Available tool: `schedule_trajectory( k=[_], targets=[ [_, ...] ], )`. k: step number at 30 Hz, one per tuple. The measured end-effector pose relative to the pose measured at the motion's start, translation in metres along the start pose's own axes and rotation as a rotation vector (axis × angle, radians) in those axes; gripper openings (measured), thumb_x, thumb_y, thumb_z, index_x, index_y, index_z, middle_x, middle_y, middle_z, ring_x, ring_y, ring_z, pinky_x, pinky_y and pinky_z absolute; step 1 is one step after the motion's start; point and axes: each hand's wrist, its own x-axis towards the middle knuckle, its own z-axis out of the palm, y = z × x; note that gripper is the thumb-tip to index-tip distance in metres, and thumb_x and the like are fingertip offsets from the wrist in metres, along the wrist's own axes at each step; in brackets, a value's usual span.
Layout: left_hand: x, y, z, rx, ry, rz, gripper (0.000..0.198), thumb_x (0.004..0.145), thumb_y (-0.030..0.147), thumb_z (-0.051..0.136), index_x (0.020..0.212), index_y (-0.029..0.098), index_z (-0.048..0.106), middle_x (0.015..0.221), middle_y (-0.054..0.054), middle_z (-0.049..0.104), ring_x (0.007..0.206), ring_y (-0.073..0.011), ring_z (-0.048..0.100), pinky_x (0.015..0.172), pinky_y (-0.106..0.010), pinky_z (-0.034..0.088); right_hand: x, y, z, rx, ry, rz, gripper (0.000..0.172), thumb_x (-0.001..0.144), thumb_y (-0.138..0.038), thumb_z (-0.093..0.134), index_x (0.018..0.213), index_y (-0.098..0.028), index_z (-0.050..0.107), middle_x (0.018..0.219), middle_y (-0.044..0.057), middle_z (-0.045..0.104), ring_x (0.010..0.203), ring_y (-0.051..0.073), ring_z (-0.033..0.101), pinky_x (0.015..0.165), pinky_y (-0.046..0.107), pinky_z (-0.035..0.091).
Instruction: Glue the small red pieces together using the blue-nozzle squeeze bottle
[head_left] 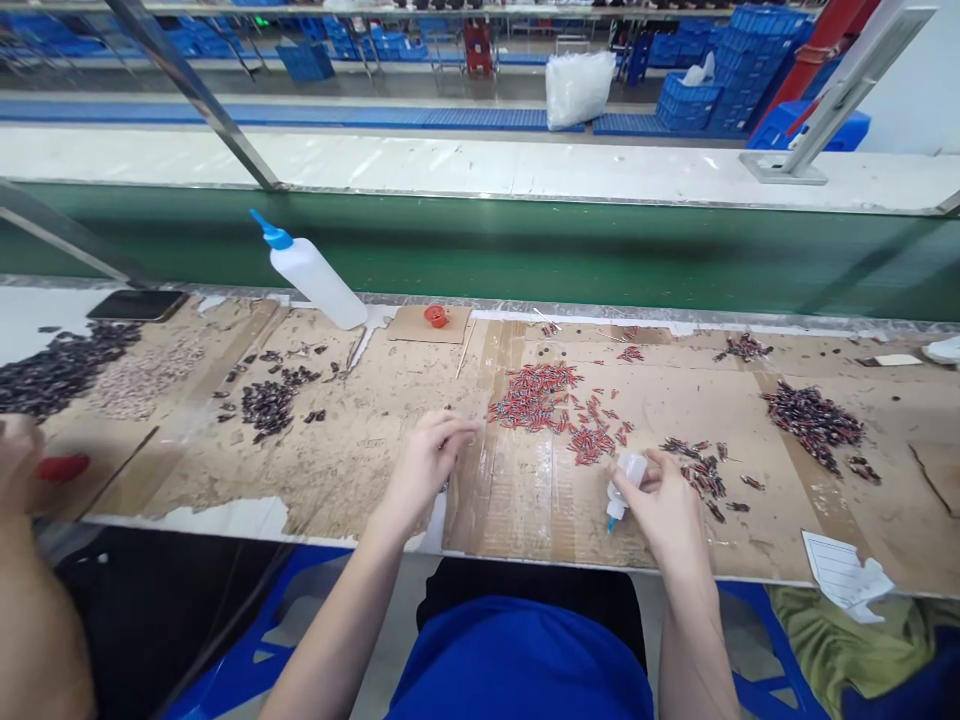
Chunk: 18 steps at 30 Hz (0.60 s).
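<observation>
My left hand point(427, 462) hovers low over the cardboard-covered bench point(360, 470), fingers pinched together on something too small to make out. My right hand point(660, 505) is wrapped round a small white squeeze bottle point(625, 482) whose blue tip points down and to the left. Between and just beyond both hands lies a heap of small red parts point(540, 395). Small dark parts point(701, 470) are scattered right beside my right hand.
A big white bottle with a blue nozzle point(315, 275) lies tilted at the back, a red cap point(435, 316) near it. Piles of dark parts point(814, 420) point(270, 405) sit right and left. Another person's arm point(30, 590) is at far left. A green conveyor point(525, 250) runs behind.
</observation>
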Motion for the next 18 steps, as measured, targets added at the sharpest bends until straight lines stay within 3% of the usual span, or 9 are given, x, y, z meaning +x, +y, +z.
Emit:
schedule_trajectory(
  k=[4,8,12,18],
  targets=[
    [-0.021,0.027,0.032,-0.293,-0.124,-0.007,0.012,0.085,0.030,0.066,0.084,0.024,0.076,0.086,-0.006,0.077,0.090,-0.0229,0.068,0.087,-0.039,0.052,-0.008,-0.003,-0.007,0.530,-0.174,0.060,0.040,0.058,-0.055,0.075,0.069,-0.017,0.069,0.062,0.007,0.071,0.055,0.022,0.065,0.051,0.030,0.050],
    [-0.040,0.034,0.066,-0.217,-0.146,-0.034,0.005,0.080,0.026,0.072,0.079,0.027,0.077,0.082,-0.006,0.077,0.105,-0.0275,0.064,0.094,-0.047,0.046,-0.022,-0.015,-0.005,0.855,-0.135,0.173,0.042,0.056,-0.056,0.077,0.060,-0.017,0.062,0.051,0.002,0.063,0.039,0.013,0.051,0.035,0.023,0.037],
    [-0.051,0.034,0.078,-0.025,-0.048,-0.072,0.008,0.075,0.022,0.077,0.079,0.030,0.077,0.091,-0.005,0.076,0.118,-0.0320,0.055,0.103,-0.057,0.031,-0.030,-0.021,0.013,0.908,-0.097,0.225,0.043,0.054,-0.055,0.079,0.064,-0.017,0.061,0.047,-0.002,0.057,0.033,0.008,0.042,0.032,0.020,0.028],
    [-0.055,0.036,0.073,-0.022,-0.082,-0.067,0.020,0.080,0.020,0.072,0.096,0.031,0.075,0.098,-0.005,0.077,0.117,-0.0296,0.056,0.103,-0.055,0.028,-0.035,-0.018,0.039,0.748,-0.008,0.064,0.038,0.063,-0.053,0.073,0.068,-0.016,0.066,0.058,0.004,0.065,0.050,0.015,0.056,0.044,0.025,0.042]
  ],
)
